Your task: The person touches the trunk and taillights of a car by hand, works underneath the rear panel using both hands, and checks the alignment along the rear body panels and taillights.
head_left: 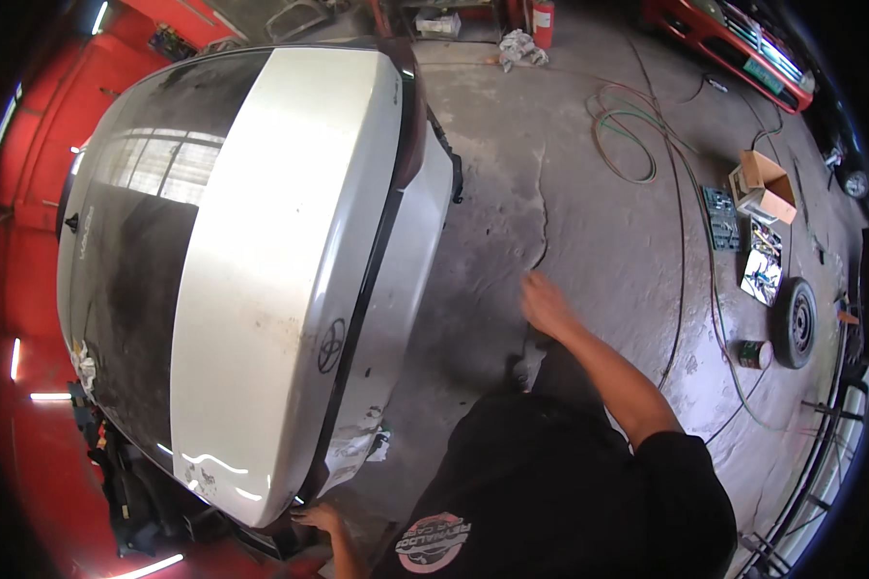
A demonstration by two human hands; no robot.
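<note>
The white car's trunk lid (256, 261) slopes down on the left, between the dark rear window (154, 222) and the white bumper (401, 280). The left hand (319, 518) is at the lid's near lower corner, fingers extended toward its edge; whether they grip it cannot be told. The right hand (543, 301) is over the concrete floor (599, 232), well apart from the bumper, its fingers apparently curled, though their closure and contents are unclear.
</note>
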